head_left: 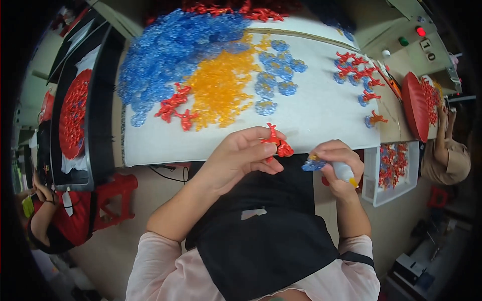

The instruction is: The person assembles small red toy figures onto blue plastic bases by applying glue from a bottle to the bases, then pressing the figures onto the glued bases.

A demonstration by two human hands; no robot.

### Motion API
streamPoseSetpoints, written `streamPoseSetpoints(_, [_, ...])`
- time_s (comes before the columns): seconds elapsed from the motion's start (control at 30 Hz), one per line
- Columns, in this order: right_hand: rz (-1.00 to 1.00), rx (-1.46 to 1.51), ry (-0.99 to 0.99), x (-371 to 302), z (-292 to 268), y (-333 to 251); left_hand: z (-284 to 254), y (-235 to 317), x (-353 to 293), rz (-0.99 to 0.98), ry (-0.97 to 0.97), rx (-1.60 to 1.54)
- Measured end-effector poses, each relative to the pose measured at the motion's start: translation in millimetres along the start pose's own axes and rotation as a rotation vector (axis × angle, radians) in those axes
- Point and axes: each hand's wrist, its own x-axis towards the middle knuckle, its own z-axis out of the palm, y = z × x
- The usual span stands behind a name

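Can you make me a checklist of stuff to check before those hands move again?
1. Left hand holding the red piece between its fingers: ok.
2. Right hand holding the blue-and-yellow piece: ok.
3. White bottle held in the right hand too: ok.
4. Bottle's yellow tip pointing at a held piece: not ok, it points away.
5. Enough left inside the bottle: cannot tell.
6. More loose red pieces on the white tabletop: ok, beside the orange pile.
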Motion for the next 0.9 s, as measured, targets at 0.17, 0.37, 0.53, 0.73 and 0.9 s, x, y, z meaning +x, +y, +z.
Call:
streamPoseSetpoints(0.17, [-0.058, -0.025, -0.057, 1.2, 3.5, -2.9, 8.9, -3.6, -0.3, -0.024, -0.003, 0.027])
streamPoseSetpoints(0.37, [-0.101, -0.017, -0.069, 1.7, 2.1, -4.4, 13.3, -5.9, -1.3, -0.027, -0.006, 0.057])
streamPoseSetpoints(0.53, [-0.098, -0.023, -0.086, 3.3, 1.9, -2.4, 15.8, -6.4, 0.3, -0.019, 0.020, 0.105])
streamPoseSetpoints(0.73, [-0.095, -0.029, -0.084, 3.4, 2.7, -2.1, 16.0, -6.7, 0.7, -0.005, 0.004, 0.118])
streamPoseSetpoints(0.9, [-0.094, -0.036, -0.079, 3.2, 2.7, -2.3, 14.8, -6.9, 1.3, -0.001, 0.000, 0.119])
